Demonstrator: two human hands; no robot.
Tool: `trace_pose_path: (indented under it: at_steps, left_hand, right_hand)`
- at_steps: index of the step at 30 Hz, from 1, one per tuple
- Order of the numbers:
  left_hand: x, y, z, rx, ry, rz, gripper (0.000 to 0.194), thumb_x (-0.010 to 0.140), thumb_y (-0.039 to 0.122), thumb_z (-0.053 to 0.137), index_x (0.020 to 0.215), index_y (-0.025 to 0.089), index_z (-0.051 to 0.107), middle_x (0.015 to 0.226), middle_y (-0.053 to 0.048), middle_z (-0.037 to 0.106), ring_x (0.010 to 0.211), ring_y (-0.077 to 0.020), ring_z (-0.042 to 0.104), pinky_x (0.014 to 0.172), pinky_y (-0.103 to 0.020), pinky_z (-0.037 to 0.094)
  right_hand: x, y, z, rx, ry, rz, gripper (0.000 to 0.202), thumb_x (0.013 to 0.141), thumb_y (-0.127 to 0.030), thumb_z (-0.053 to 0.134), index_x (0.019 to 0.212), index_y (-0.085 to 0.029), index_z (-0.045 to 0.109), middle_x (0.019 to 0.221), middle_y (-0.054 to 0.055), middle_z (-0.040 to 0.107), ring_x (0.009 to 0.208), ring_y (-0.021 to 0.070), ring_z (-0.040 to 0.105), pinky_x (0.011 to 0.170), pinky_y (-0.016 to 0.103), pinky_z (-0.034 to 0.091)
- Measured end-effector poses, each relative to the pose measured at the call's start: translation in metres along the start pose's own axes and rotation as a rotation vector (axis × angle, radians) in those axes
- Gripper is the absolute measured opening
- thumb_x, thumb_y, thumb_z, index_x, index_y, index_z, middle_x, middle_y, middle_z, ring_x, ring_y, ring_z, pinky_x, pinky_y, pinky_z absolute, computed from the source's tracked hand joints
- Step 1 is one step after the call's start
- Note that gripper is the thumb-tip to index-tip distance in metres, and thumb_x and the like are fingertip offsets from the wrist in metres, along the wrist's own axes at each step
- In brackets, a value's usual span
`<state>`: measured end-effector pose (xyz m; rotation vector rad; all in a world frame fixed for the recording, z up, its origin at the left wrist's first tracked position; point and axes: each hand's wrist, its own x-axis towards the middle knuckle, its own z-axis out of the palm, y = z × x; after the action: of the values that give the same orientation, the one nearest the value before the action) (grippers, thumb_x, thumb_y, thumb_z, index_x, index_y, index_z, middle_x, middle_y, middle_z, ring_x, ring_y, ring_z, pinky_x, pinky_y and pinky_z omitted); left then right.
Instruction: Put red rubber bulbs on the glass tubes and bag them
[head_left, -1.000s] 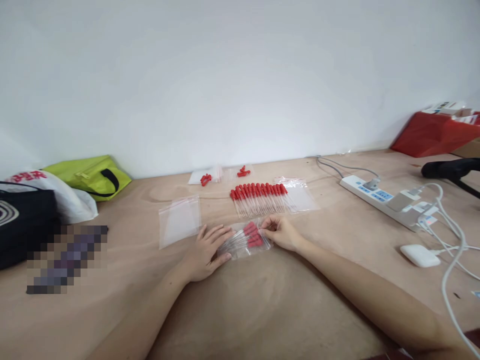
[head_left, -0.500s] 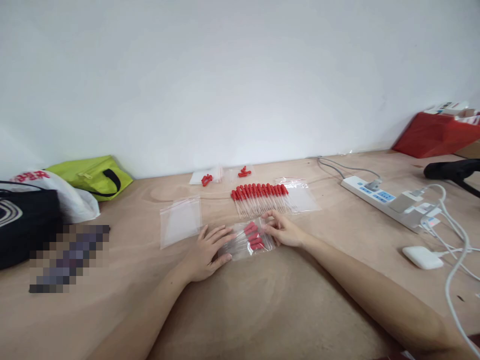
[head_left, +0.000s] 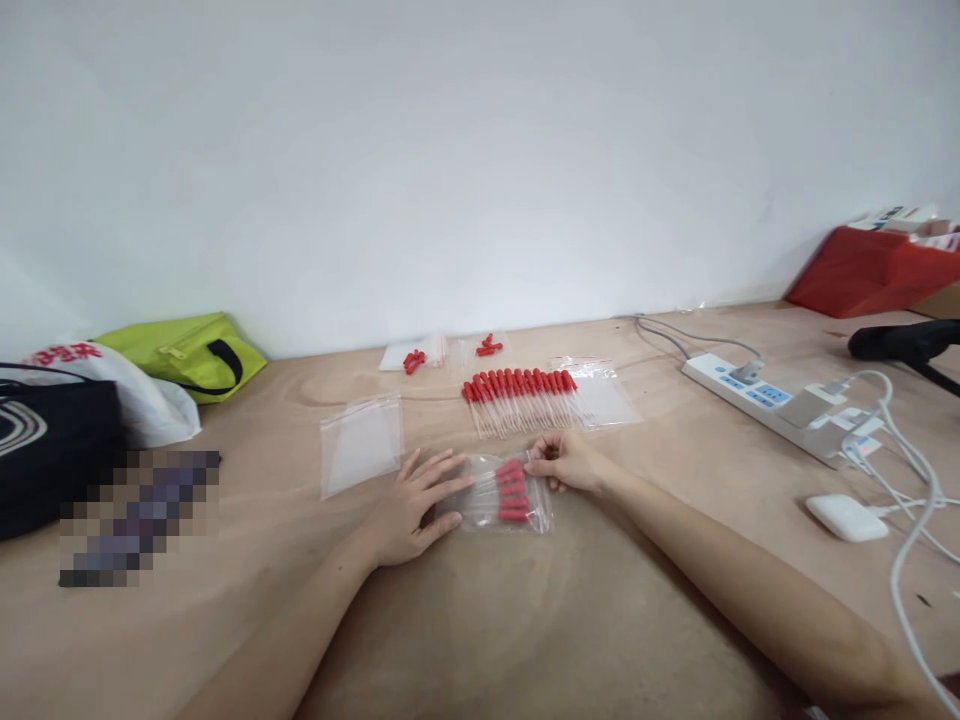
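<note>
A clear zip bag (head_left: 491,512) with several red-capped sticks inside lies flat on the wooden table (head_left: 540,620). My left hand (head_left: 412,505) is spread, its fingertips resting on the bag's left end. At the bag's upper right corner, my right hand (head_left: 564,463) pinches the edge between thumb and fingers. Just beyond is a row of red-capped sticks (head_left: 521,400), its right end beside a flat clear bag (head_left: 611,395). Another flat bag (head_left: 362,445) lies left of the row. Two small groups of red caps (head_left: 414,361) (head_left: 489,345) rest on bags near the wall.
On the right are a white power strip (head_left: 765,405), a white charger case (head_left: 847,518), cables and a red bag (head_left: 862,270). At the left stand a black bag (head_left: 60,450), a white plastic bag (head_left: 157,400) and a lime-green bag (head_left: 180,355). The wall borders the far side.
The bag's right end has shifted slightly toward me, and its red caps now lie in a straighter column. My right hand's fingers have closed in at the bag's upper right corner.
</note>
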<state>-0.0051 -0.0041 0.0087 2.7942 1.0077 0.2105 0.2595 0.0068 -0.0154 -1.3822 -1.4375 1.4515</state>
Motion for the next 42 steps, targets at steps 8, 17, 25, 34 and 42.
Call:
trace_pose_path:
  at_steps: [8, 17, 25, 34, 42]
  left_hand:
    - [0.003, -0.003, 0.011, 0.062, 0.506, -0.224, 0.023, 0.084, 0.03, 0.041, 0.092, 0.017, 0.059, 0.086, -0.007, 0.057, 0.084, -0.0189, 0.055, 0.077, -0.033, 0.046]
    - [0.004, 0.059, 0.013, 0.174, 0.336, -0.123, 0.039, 0.079, 0.044, 0.05, 0.107, 0.018, 0.057, 0.102, -0.009, 0.061, 0.088, -0.0248, 0.055, 0.073, -0.038, 0.047]
    - [0.006, 0.038, 0.008, 0.315, 0.254, -0.178, 0.027, 0.082, 0.024, 0.042, 0.102, 0.018, 0.06, 0.104, -0.008, 0.063, 0.092, -0.024, 0.057, 0.077, -0.039, 0.044]
    - [0.046, -0.027, -0.008, 0.378, 0.115, -0.263, 0.036, 0.084, 0.018, 0.034, 0.114, 0.018, 0.054, 0.115, -0.008, 0.058, 0.104, -0.0222, 0.054, 0.097, -0.043, 0.031]
    - [0.019, -0.045, -0.009, 0.404, 0.219, -0.94, 0.059, 0.084, 0.043, 0.031, 0.128, 0.004, 0.04, 0.133, -0.022, 0.036, 0.126, -0.037, 0.025, 0.1, -0.048, 0.022]
  right_hand:
    - [-0.009, -0.003, 0.015, 0.254, -0.104, 0.036, 0.04, 0.055, -0.014, 0.067, 0.081, -0.02, 0.038, 0.046, -0.011, 0.053, 0.037, 0.009, 0.054, 0.037, 0.017, 0.045]
    - [-0.019, -0.002, 0.044, 0.318, -0.151, 0.046, 0.03, 0.065, -0.025, 0.067, 0.073, -0.019, 0.038, 0.055, -0.009, 0.055, 0.05, 0.0073, 0.06, 0.052, 0.02, 0.052]
    - [-0.015, 0.006, 0.02, 0.199, 0.016, -0.099, 0.034, 0.064, -0.043, 0.064, 0.075, -0.018, 0.042, 0.05, -0.009, 0.051, 0.039, 0.0082, 0.055, 0.036, 0.018, 0.042]
    - [-0.02, 0.01, 0.012, 0.156, -0.006, -0.15, 0.032, 0.064, -0.043, 0.064, 0.073, -0.017, 0.046, 0.048, -0.008, 0.051, 0.045, 0.0084, 0.055, 0.044, 0.02, 0.045]
    - [-0.019, 0.009, 0.013, 0.128, -0.015, -0.165, 0.034, 0.065, -0.046, 0.063, 0.072, -0.017, 0.047, 0.052, -0.007, 0.05, 0.046, 0.0078, 0.055, 0.045, 0.021, 0.044]
